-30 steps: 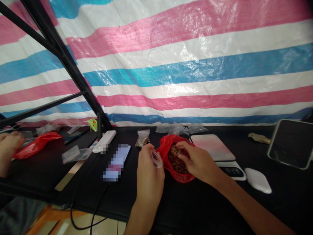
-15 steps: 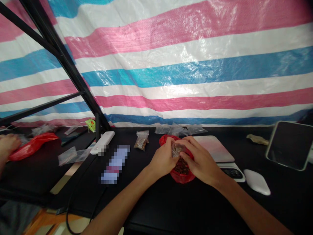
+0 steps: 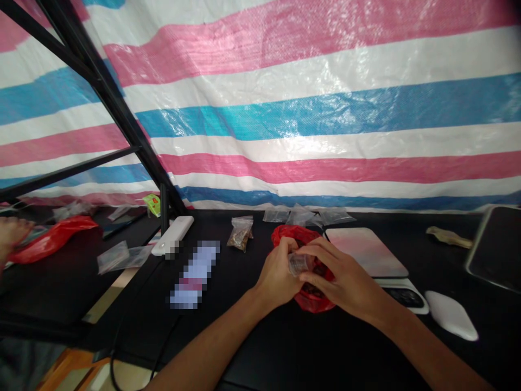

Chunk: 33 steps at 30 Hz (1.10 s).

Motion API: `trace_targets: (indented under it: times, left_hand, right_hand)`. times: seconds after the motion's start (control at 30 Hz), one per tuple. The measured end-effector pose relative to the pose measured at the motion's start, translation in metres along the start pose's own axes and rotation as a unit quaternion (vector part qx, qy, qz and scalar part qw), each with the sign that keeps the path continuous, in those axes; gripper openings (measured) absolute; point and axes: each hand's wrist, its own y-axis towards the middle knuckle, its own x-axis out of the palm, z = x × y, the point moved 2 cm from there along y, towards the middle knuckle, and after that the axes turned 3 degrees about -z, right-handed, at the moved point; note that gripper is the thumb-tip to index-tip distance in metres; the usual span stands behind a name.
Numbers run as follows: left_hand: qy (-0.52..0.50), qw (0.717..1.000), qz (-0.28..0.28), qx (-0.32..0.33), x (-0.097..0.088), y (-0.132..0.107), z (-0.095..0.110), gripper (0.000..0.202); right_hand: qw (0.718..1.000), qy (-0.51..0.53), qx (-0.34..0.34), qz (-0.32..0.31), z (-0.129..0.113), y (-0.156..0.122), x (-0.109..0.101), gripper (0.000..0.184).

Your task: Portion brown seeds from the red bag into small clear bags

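A small clear zip bag (image 3: pixel 299 264) is between my two hands, over an open red plastic bag (image 3: pixel 315 304) of dark brown bits. My left hand (image 3: pixel 279 277) grips the zip bag from the left, fingers closed round its edge. From the right, my right hand (image 3: pixel 345 277) pinches it, forefinger at the top and thumb below. Part of the red bag and its contents is hidden under my hands. A filled zip bag (image 3: pixel 240 234) with brown bits lies to the left on the black table.
Flat clear bags (image 3: pixel 301 216) lie at the table's back. Right of my hands are a pinkish-white flat case (image 3: pixel 366 252), a phone (image 3: pixel 407 296) and a white earbud case (image 3: pixel 451 315). Left are a white power bank (image 3: pixel 173 236) and another person's hand (image 3: pixel 14 233) at a red bag (image 3: pixel 57 239).
The view has shifted, so table things at the right sit farther right. My hands still hold the small zip bag, which has turned and looks more opened out. The other person's hand has moved slightly.
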Motion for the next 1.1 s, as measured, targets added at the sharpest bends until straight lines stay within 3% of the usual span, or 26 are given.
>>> trace_targets:
  times: [0.13, 0.4, 0.53, 0.7, 0.93, 1.1]
  left_hand:
    - [0.011, 1.0, 0.005, -0.017, -0.002, 0.001, 0.001, 0.038]
    - [0.016, 0.999, 0.021, -0.036, -0.002, 0.002, 0.0, 0.038]
    - [0.041, 0.999, 0.006, 0.006, 0.0, 0.002, -0.001, 0.025]
    - [0.009, 1.0, 0.016, -0.021, -0.004, 0.004, 0.002, 0.019]
    - [-0.026, 0.999, 0.034, -0.017, -0.004, 0.001, 0.009, 0.02]
    - [-0.015, 0.998, 0.053, 0.016, -0.008, -0.002, 0.009, 0.038]
  right_hand:
    - [1.0, -0.023, 0.003, 0.0, 0.002, 0.0, 0.003, 0.036]
    - [0.997, -0.04, 0.033, 0.059, 0.008, -0.001, -0.002, 0.026]
    - [0.999, -0.031, 0.005, 0.045, 0.009, -0.001, -0.003, 0.03]
    - [0.996, -0.015, -0.018, 0.091, 0.008, -0.002, -0.002, 0.033]
    - [0.992, -0.011, 0.053, 0.112, 0.014, -0.004, -0.003, 0.027]
    - [0.987, -0.054, 0.094, 0.122, 0.019, -0.003, -0.006, 0.029]
